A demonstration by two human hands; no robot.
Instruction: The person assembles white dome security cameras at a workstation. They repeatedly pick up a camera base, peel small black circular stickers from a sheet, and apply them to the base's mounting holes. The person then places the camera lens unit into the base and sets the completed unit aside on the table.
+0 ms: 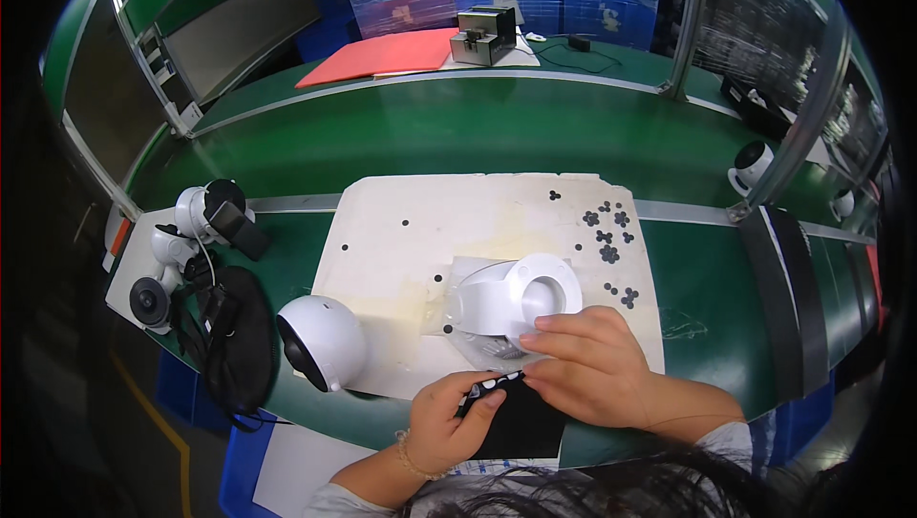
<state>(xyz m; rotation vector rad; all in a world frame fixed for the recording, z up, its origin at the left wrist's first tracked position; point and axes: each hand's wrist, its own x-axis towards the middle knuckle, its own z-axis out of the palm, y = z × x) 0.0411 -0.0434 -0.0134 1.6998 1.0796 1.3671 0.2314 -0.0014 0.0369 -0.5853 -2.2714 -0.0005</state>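
Green tabletop (707,274), left edge: Glossy white camera units with black faces (191,214) crowd together beside a soft black fabric pouch (246,327).
Cream rectangular board (377,212), near-left corner: A white dome-shaped camera (339,341) rests at your left, its black face turned outward.
Left hand (449,422): Your thumb and fingers close in a pinch on a narrow black strip spotted with white (492,387), at the board's near edge.
Glossy white plastic stand with a ring-shaped end (487,303): It lies right of the board's middle, toward the near edge, ring upward, over clear plastic film (497,351).
Right hand (602,365): Your half-curled fingers reach the ring's near rim and the strip's right end; whether they grip either, you cannot tell.
Small flat black dots (608,253): Loose pieces, many clustered, lie near the board's far-right corner and right edge.
Ring and strip: The white spots suggest pieces already removed; with no black dot visible on the ring, your work there appears unfinished, its remaining count unclear.
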